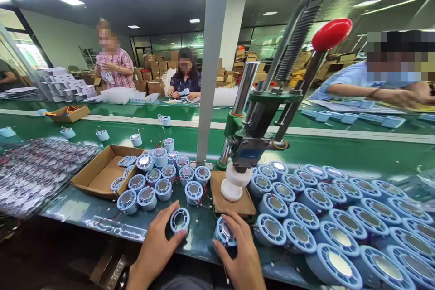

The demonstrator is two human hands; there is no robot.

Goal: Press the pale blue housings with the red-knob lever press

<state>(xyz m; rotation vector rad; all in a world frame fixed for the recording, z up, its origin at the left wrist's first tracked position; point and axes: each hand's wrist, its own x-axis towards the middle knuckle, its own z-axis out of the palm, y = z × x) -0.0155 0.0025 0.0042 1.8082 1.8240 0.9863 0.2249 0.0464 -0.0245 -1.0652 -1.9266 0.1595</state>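
Observation:
My left hand [159, 238] has its thumb and fingers around a light-blue round housing [180, 220] with a silver centre, at the table's front edge. To the right, my right hand [239, 249] grips a similar blue housing [224, 232], its fingers over the top and its thumb at the near side. Just beyond my hands, a green hand press [251, 149] with a red knob stands over a white round holder [231, 189] on a brown board [248, 206]. The holder has nothing in it.
Many blue housings [340, 238] fill the table right of the press. Several more with wires [163, 188] stand at the left, beside a cardboard box [98, 179] holding blue rings. A grey post [210, 63] rises behind. Three people work across the green table.

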